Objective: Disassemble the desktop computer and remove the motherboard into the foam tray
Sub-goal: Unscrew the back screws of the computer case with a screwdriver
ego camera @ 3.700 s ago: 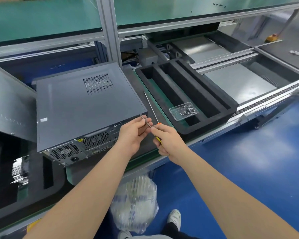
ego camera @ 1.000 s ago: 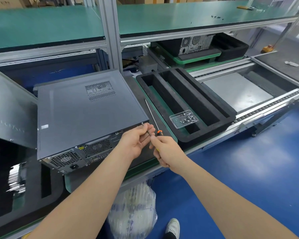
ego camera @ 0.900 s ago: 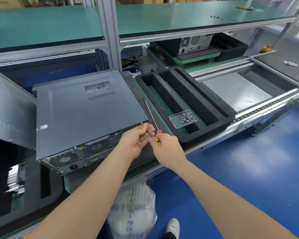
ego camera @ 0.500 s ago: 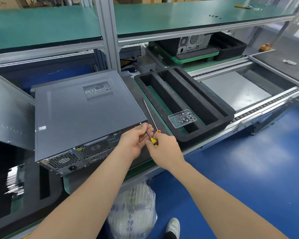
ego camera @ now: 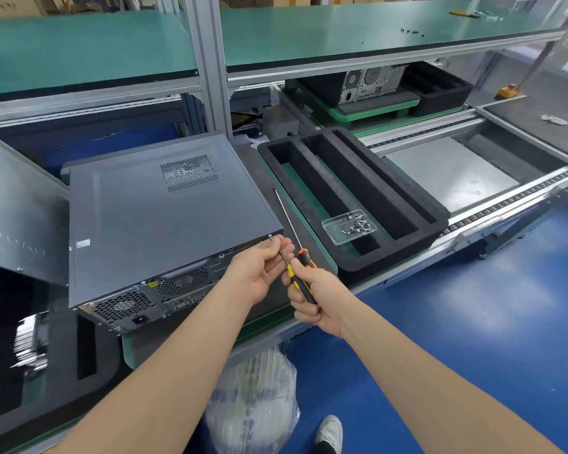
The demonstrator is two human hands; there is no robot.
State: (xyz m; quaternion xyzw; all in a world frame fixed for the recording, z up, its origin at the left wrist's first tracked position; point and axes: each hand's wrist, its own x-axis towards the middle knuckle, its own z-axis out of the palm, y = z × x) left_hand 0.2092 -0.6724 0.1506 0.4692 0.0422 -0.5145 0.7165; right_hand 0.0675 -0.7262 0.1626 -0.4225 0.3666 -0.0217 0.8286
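Note:
A grey desktop computer (ego camera: 151,221) lies on its side on the work belt, side panel up, rear ports facing me. At its rear right corner a screw (ego camera: 270,236) stands out. My left hand (ego camera: 259,268) pinches the shaft of a yellow-and-black screwdriver (ego camera: 297,283) just behind that screw. My right hand (ego camera: 315,296) grips the screwdriver's handle. To the right sits the black foam tray (ego camera: 404,204) with long slots.
A second, long screwdriver (ego camera: 289,224) with an orange handle lies between computer and tray. A clear box of screws (ego camera: 349,226) rests on the tray. A loose grey panel (ego camera: 17,204) leans at left. Another computer (ego camera: 371,81) sits behind. A plastic bag (ego camera: 253,404) lies below.
My right hand has slid back along the screwdriver, showing more of its yellow-and-black handle. My left hand stays at the corner screw. The computer has not moved.

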